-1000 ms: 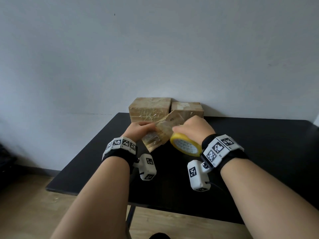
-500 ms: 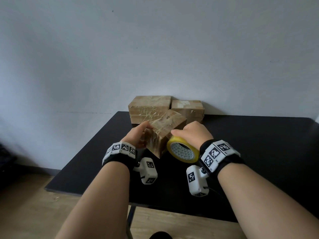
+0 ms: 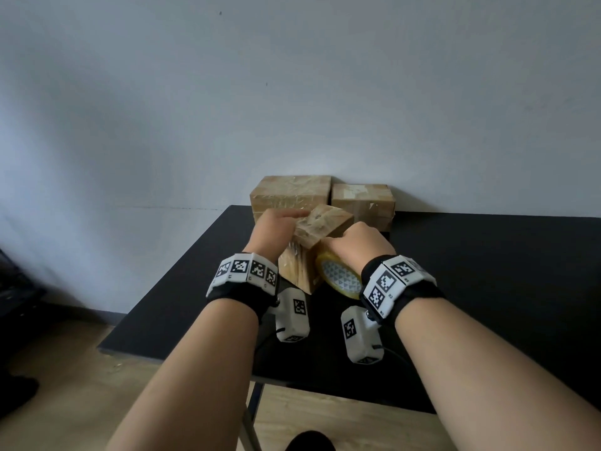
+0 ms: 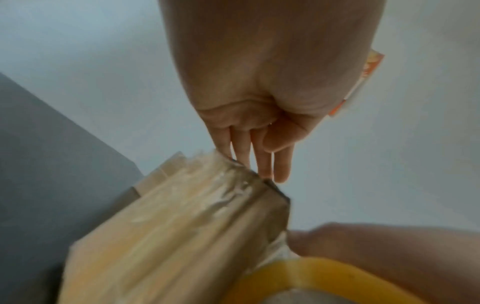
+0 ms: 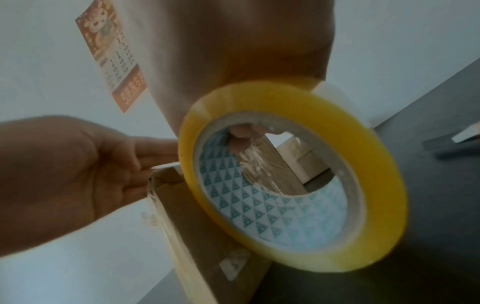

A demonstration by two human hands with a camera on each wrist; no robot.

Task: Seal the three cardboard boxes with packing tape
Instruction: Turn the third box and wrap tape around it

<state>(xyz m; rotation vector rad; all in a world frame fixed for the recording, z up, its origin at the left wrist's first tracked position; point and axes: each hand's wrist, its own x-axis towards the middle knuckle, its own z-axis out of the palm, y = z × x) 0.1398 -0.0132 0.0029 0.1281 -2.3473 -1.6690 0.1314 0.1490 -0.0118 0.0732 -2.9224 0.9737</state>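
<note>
Nearest you, pale wood flooring (image 3: pixel 325 421) shows under the front edge of the black table (image 3: pixel 487 271). Over the table, your left hand (image 3: pixel 276 231) presses straight fingers against the tilted cardboard box (image 3: pixel 312 245), one corner down. Your right hand (image 3: pixel 361 242) grips the yellow tape roll (image 3: pixel 340 278) against its near side. Two more taped boxes (image 3: pixel 325 196) sit behind, against the plain grey-white wall (image 3: pixel 292 92), where a calendar (image 5: pixel 114 59) hangs.
</note>
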